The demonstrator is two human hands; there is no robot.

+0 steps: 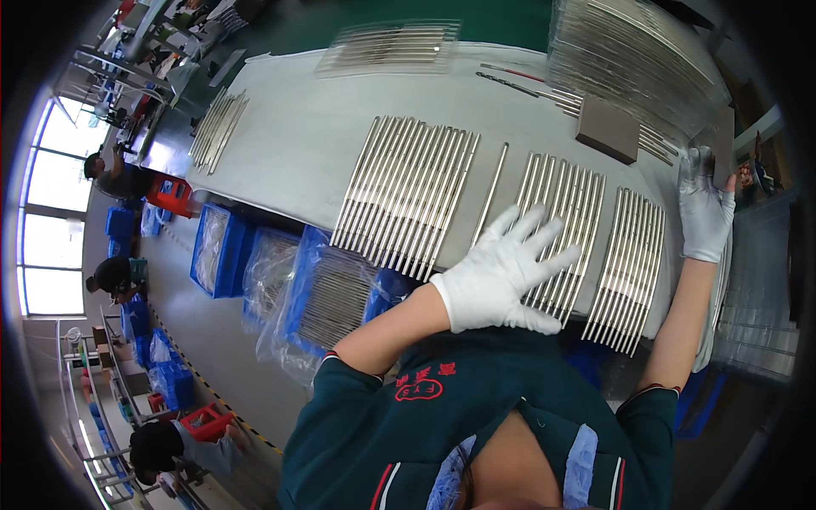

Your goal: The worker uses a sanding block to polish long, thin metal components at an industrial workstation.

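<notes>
My left hand (pixel 501 276), in a white glove, lies with fingers spread over the near part of a group of shiny metal rods (pixel 571 208). Its fingertips reach across several of them, and nothing is gripped. Just beyond its fingers, a single rod (pixel 493 191) lies apart. To the left is a wider row of rods (pixel 408 191); to the right, another row (pixel 629 263). At the table's right side is my right hand (pixel 705 208), also gloved, its fingers stretched out and darkly smudged, the thumb apart. I see nothing held in it.
A brown block (pixel 608 130) rests across rods at the far right, near a drill bit (pixel 507 83) and stacked clear plastic trays (pixel 637 59). Another tray (pixel 391 48) holds rods at the back. Blue bins (pixel 223 251) stand left of the table (pixel 289 127). Other people work farther left.
</notes>
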